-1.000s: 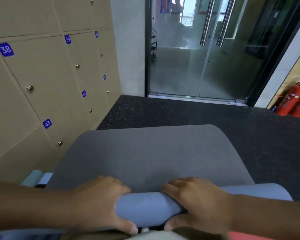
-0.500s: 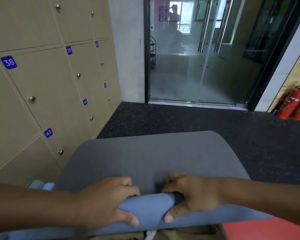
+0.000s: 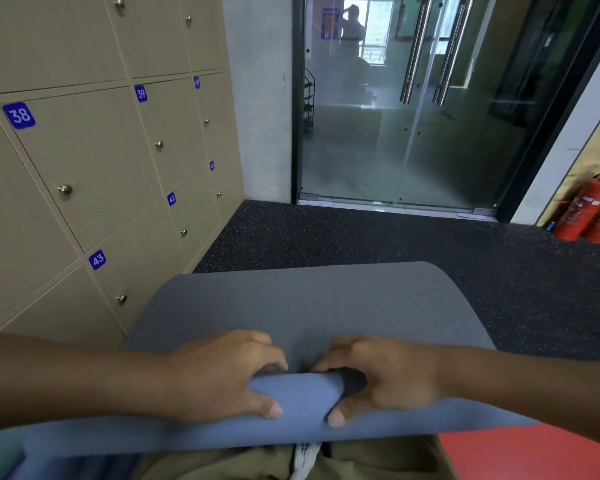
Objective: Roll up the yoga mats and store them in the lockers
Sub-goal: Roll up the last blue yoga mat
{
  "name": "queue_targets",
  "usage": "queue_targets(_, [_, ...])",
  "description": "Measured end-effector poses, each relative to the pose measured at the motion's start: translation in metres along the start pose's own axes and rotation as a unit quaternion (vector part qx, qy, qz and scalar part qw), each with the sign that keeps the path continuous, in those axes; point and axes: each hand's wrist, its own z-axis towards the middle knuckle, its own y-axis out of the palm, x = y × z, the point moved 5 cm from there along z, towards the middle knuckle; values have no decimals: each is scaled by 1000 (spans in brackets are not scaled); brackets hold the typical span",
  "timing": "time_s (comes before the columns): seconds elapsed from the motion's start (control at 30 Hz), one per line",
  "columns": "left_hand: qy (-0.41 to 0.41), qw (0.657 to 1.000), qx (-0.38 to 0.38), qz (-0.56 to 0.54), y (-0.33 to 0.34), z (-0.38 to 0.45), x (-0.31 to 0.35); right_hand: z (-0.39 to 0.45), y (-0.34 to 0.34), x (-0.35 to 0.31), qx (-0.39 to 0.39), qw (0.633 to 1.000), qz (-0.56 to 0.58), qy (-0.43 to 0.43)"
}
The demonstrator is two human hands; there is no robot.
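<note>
Gripping the rolled near edge of the grey yoga mat (image 3: 309,306) on the floor (image 3: 361,237), left hand (image 3: 219,375) and right hand (image 3: 388,379) curl fingers around it; numbered lockers (image 3: 94,161) alongside stand closed.

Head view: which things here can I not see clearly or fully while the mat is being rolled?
- Grey yoga mat: its rolled near edge passes under the left hand and right hand; how tight the roll is cannot be told.
- Red mat: cut off by the bottom right corner.
- Fire extinguishers: cut by the right edge, labels too small.
- Lockers: all doors closed, contents hidden.
</note>
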Motion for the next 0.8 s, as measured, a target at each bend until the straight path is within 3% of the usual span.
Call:
queue_targets(0.13, [13,999,44,1,-5,1,3,8,-9,3,-51,996,65,29])
queue_targets(0.33, [29,999,18,-37,-1,12,-8,17,-17,11,-92,992,58,58])
queue_targets(0.6, [22,986,-79,-146,-13,28,-16,3,-22,9,13,998,-54,11])
queue_targets(0.8, [-10,996,-66,-56,-21,35,-18,8,-21,18,20,999,-43,5])
